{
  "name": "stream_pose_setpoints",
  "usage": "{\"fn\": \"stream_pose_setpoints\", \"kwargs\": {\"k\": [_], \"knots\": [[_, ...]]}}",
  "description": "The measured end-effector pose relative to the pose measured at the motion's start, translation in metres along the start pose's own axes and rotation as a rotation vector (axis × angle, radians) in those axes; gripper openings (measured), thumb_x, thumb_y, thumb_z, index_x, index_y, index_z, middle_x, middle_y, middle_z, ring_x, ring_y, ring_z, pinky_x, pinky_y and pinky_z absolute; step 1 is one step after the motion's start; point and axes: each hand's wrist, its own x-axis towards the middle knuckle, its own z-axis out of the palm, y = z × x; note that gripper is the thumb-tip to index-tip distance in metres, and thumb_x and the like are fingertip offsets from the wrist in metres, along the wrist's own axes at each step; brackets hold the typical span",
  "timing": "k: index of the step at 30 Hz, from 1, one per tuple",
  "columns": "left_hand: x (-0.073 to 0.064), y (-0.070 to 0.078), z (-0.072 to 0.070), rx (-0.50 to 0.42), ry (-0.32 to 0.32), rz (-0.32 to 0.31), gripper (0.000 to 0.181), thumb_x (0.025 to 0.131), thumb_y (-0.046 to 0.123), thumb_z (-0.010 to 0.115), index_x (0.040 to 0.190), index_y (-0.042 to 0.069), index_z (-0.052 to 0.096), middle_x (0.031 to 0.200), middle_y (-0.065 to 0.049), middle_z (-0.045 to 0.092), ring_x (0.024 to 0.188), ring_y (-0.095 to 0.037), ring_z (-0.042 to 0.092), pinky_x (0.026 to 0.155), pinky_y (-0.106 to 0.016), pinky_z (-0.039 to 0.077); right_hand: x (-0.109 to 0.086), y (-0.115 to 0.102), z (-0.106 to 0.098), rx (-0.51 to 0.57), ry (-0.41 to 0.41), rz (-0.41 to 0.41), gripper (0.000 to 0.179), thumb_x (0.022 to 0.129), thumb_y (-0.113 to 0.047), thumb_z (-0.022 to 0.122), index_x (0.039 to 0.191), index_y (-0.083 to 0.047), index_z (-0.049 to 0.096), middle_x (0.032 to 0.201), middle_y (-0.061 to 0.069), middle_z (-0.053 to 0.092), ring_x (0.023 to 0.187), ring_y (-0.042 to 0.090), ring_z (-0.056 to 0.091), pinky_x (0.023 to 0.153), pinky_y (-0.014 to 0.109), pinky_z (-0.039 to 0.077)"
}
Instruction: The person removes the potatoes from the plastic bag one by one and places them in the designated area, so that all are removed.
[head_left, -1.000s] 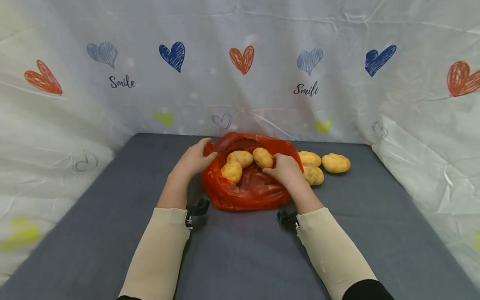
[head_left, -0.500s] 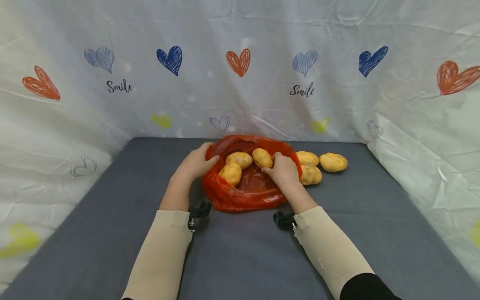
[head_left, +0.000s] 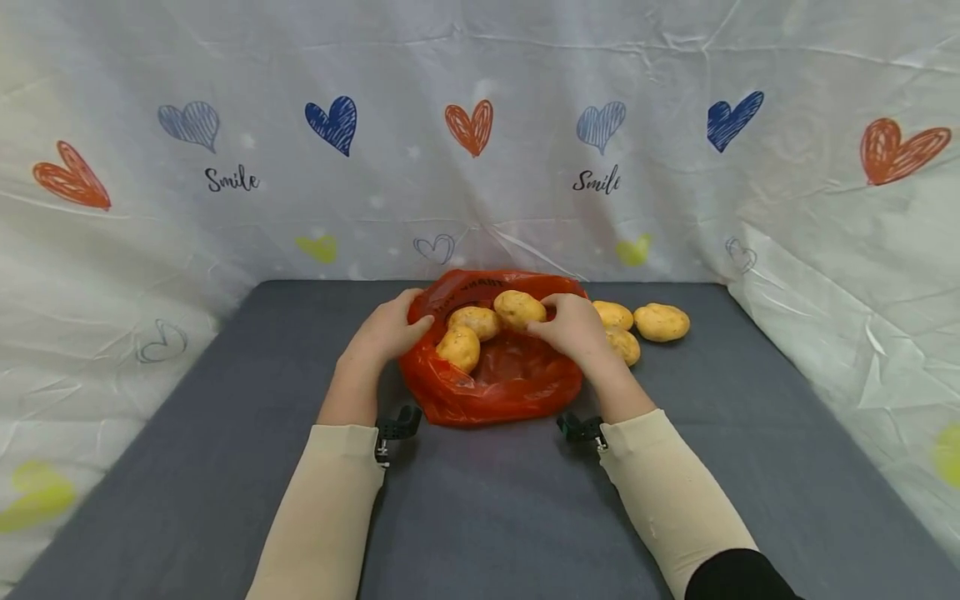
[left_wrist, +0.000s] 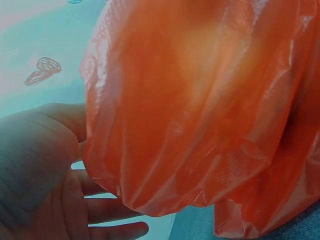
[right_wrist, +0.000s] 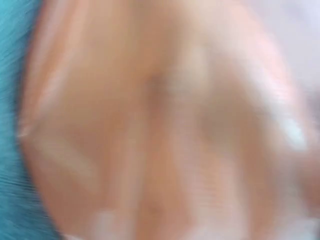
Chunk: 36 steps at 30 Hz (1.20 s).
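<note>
A red plastic bag [head_left: 517,408] with dark printing inside lies with its mouth spread wide, facing up. Two yellow potatoes, one oval [head_left: 474,322] and one rounder [head_left: 458,349], lie inside it on the left. At the bag's left rim, my left hand [head_left: 386,329] holds the film, thumb over the edge; the left wrist view shows several fingers stretched along the outside of the bag [left_wrist: 185,135]. My right hand [head_left: 576,330] pinches a third potato [head_left: 519,310] over the mouth, between thumb and fingers. The right wrist view is blurred, mostly orange film [right_wrist: 160,150].
To the right of the bag, three more potatoes lie on the grey tabletop [head_left: 480,517]: one farthest right [head_left: 661,322], one at the back [head_left: 612,315], one nearer [head_left: 622,345] and partly covered by my hand. A white curtain [head_left: 405,192] with hearts hangs behind.
The potato in my right hand has come up slightly and turned within the bag's mouth. The right-hand rim has slipped off my right wrist. My left hand stays at the left rim.
</note>
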Motion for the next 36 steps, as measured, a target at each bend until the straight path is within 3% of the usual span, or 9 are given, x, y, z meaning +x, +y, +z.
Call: {"fn": "stream_pose_setpoints", "kwargs": {"k": [10, 15, 21, 30, 32, 36], "knots": [[0.002, -0.004, -0.005, 0.011, 0.003, 0.018, 0.058, 0.094, 0.04, 0.053, 0.144, 0.017, 0.035, 0.133, -0.009, 0.051, 0.117, -0.027, 0.05, 0.097, -0.051, 0.04, -0.015, 0.002, -0.062, 0.131, -0.196, 0.027, 0.06, 0.079, -0.047, 0.072, 0.125, -0.011, 0.06, 0.124, 0.007, 0.057, 0.113, 0.026, 0.051, 0.093, 0.046, 0.042], [0.002, -0.005, -0.007, 0.013, 0.009, 0.032, 0.057, 0.094, 0.039, 0.054, 0.143, 0.015, 0.036, 0.133, -0.01, 0.05, 0.117, -0.028, 0.05, 0.097, -0.051, 0.04, -0.024, 0.023, -0.091, 0.213, -0.188, 0.022, 0.059, 0.079, -0.046, 0.073, 0.122, -0.008, 0.061, 0.119, 0.01, 0.061, 0.109, 0.025, 0.055, 0.091, 0.044, 0.044], [-0.003, -0.009, -0.01, 0.002, 0.012, 0.018, 0.059, 0.094, 0.038, 0.053, 0.145, 0.015, 0.033, 0.139, -0.012, 0.046, 0.122, -0.031, 0.046, 0.099, -0.053, 0.037, -0.04, 0.052, -0.122, 0.224, -0.158, 0.107, 0.068, 0.079, -0.051, 0.07, 0.129, -0.006, 0.054, 0.126, 0.015, 0.056, 0.115, 0.028, 0.05, 0.094, 0.046, 0.041], [-0.003, -0.01, -0.014, -0.003, -0.005, 0.005, 0.06, 0.095, 0.039, 0.051, 0.147, 0.016, 0.031, 0.131, -0.015, 0.049, 0.113, -0.032, 0.051, 0.092, -0.052, 0.044, -0.063, 0.104, -0.147, 0.156, -0.196, 0.193, 0.072, 0.086, -0.048, 0.064, 0.137, -0.001, 0.045, 0.136, 0.022, 0.046, 0.118, 0.037, 0.047, 0.096, 0.053, 0.038], [-0.002, -0.01, -0.013, -0.004, -0.01, 0.005, 0.06, 0.095, 0.038, 0.051, 0.146, 0.015, 0.031, 0.131, -0.015, 0.049, 0.113, -0.032, 0.051, 0.092, -0.052, 0.044, -0.066, 0.112, -0.15, 0.123, -0.214, 0.218, 0.071, 0.087, -0.048, 0.063, 0.136, 0.001, 0.045, 0.135, 0.023, 0.046, 0.119, 0.038, 0.046, 0.097, 0.054, 0.037], [-0.002, -0.01, -0.013, -0.006, -0.018, 0.001, 0.06, 0.096, 0.038, 0.051, 0.147, 0.015, 0.03, 0.132, -0.016, 0.049, 0.113, -0.033, 0.05, 0.092, -0.052, 0.044, -0.071, 0.128, -0.152, 0.158, -0.259, 0.288, 0.071, 0.089, -0.042, 0.063, 0.136, 0.007, 0.042, 0.13, 0.023, 0.051, 0.115, 0.036, 0.049, 0.097, 0.05, 0.039]]}}
